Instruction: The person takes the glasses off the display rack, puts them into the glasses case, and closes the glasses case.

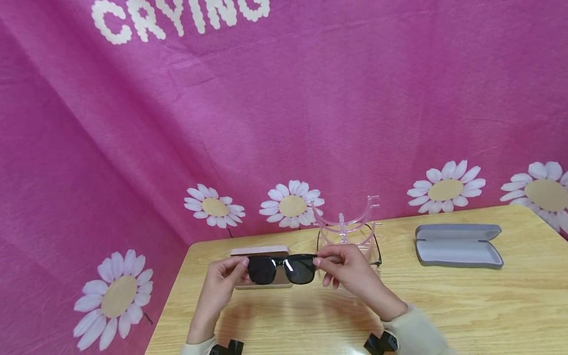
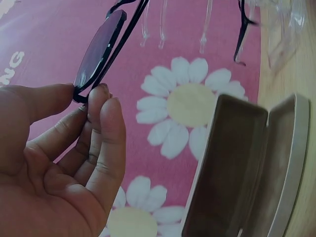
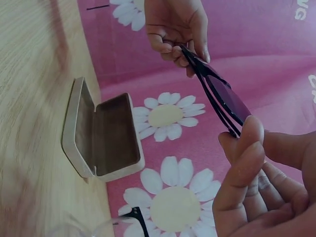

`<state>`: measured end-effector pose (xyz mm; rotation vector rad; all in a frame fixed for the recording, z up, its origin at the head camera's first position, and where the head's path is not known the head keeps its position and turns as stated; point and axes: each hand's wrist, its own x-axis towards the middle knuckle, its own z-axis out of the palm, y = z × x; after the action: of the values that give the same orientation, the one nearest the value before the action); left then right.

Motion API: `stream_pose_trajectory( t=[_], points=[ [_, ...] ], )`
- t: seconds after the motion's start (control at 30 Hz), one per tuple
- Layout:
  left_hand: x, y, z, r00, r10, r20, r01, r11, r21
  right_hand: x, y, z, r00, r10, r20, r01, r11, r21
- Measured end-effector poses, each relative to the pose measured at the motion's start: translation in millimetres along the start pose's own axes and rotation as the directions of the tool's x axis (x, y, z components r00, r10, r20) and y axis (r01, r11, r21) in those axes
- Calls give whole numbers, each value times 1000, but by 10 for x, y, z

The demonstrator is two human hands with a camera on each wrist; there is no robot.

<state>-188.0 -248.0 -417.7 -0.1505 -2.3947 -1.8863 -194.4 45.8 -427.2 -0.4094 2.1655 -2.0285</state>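
Note:
Black sunglasses [image 1: 299, 270] with dark lenses are held up level above the table, front toward the head camera. My left hand [image 1: 222, 283] pinches one end of the frame between thumb and fingers. At the other end, my right hand [image 1: 350, 268] pinches the corner of the frame the same way. Both wrist views show the temples folded in behind the lenses. Behind the sunglasses stands an opened glasses case [image 2: 232, 163] with a brown lining, partly covered by them in the head view; the right wrist view shows this case [image 3: 118, 133] holding nothing.
Behind my right hand is a clear pink display stand [image 1: 342, 224] bearing thin dark-framed glasses [image 1: 378, 251]. An opened grey glasses case [image 1: 459, 254] lies farther right on the wooden table [image 1: 501, 305]. A pink flowered cloth [image 1: 355, 123] hangs along the table's back edge and left side.

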Motion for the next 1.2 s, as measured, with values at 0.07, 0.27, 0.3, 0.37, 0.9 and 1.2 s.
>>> stream_pose_trajectory(
  t=[0.07,0.27,0.3,0.37,0.9,1.2],
  points=[
    [9,-27,-40,1000,5,1,-5,1000,9,37,26,45,1000,-1,-6,1,1000,1],
    [57,-101,-158,1000,-15,-2,16,999,32,150,143,177,999,9,-31,-9,1000,9],
    [68,-113,-172,1000,-23,-5,23,999,34,165,158,201,999,11,-36,-11,1000,7],
    [89,-142,-200,999,-36,-8,36,999,39,193,188,246,998,20,-52,-19,1000,9],
    [157,-346,-409,987,-151,-57,155,985,77,381,415,551,997,24,-69,-20,998,57],
    [209,-528,-457,984,-156,-81,166,978,129,463,532,716,987,80,-140,-68,994,87]
  ],
)
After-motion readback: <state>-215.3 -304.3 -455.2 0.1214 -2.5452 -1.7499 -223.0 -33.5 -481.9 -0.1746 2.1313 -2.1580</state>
